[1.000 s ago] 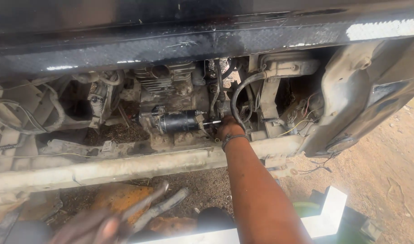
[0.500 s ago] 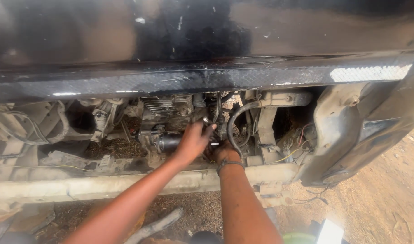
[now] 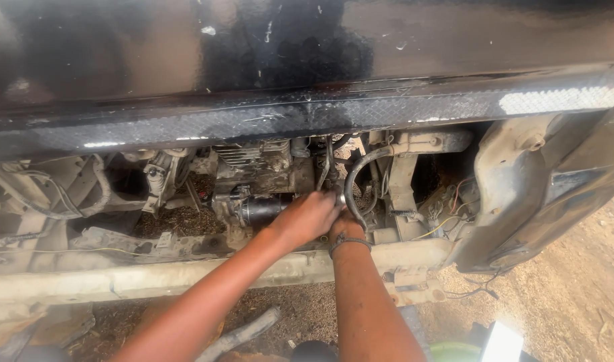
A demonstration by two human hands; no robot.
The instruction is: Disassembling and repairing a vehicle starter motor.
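Much of what you are working on is hidden: your right hand (image 3: 345, 224) is pushed in past the knuckles behind the curved black hose (image 3: 352, 175), so only its back and the dark band on the wrist show, and whether its fingers are spread or closed cannot be told. Your left hand (image 3: 311, 216) lies over the right end of the dark cylindrical motor (image 3: 260, 209), its fingers curled down onto that end, but the fingertips are out of sight, so what they pinch cannot be made out. The motor sits low in the open engine bay, just under the finned metal block (image 3: 243, 155) and above the pale dusty crossbeam (image 3: 186, 275); its body is black, greasy and round, lying on its side, with grit packed around it. The glossy black body panel (image 3: 287, 60) fills the top of the view, and both your forearms are cut off at the bottom edge.
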